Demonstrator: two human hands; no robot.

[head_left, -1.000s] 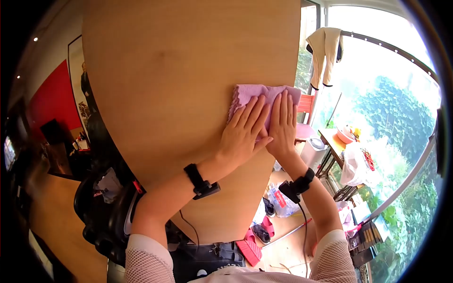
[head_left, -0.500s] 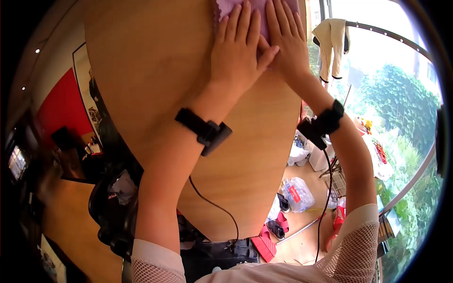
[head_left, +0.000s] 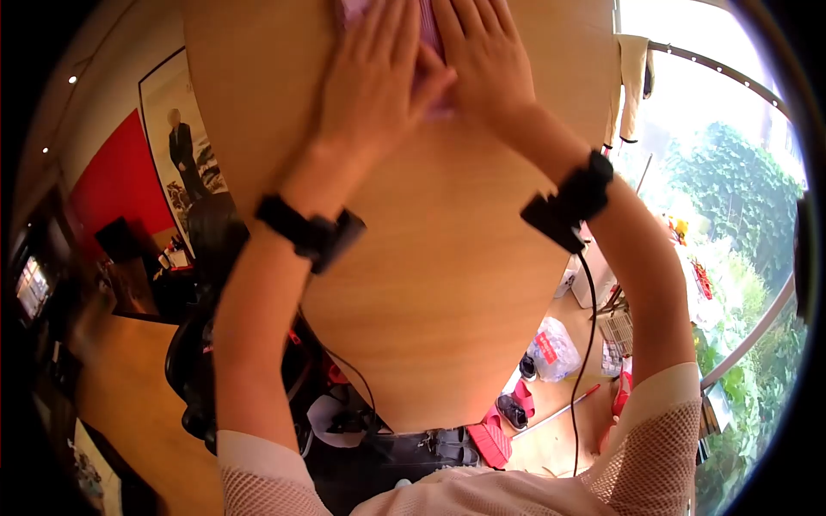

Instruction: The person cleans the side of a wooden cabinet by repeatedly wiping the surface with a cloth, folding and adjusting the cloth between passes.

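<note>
A pinkish-purple cloth (head_left: 428,33) lies on the wooden tabletop (head_left: 430,258) at the top of the view, partly cut off by the frame edge and mostly covered by my hands. My left hand (head_left: 374,82) rests flat over its left part, fingers stretched forward and thumb pointing right; motion blurs it a little. Beside it, my right hand (head_left: 486,64) is laid flat with fingers extended, at the cloth's right side. The two hands are close together near the thumbs. Each wrist wears a black strap with a small device.
The tabletop narrows toward my body. On the floor at the right are a clear plastic bag (head_left: 553,348), dark shoes (head_left: 513,411) and a red dustpan-like object (head_left: 490,443). A black chair (head_left: 185,378) stands left, and a window (head_left: 723,172) fills the right side.
Both hands and the cloth now appear further left and higher in view. The head view has shifted, showing more of the framed picture at left. The hands stay flat.
</note>
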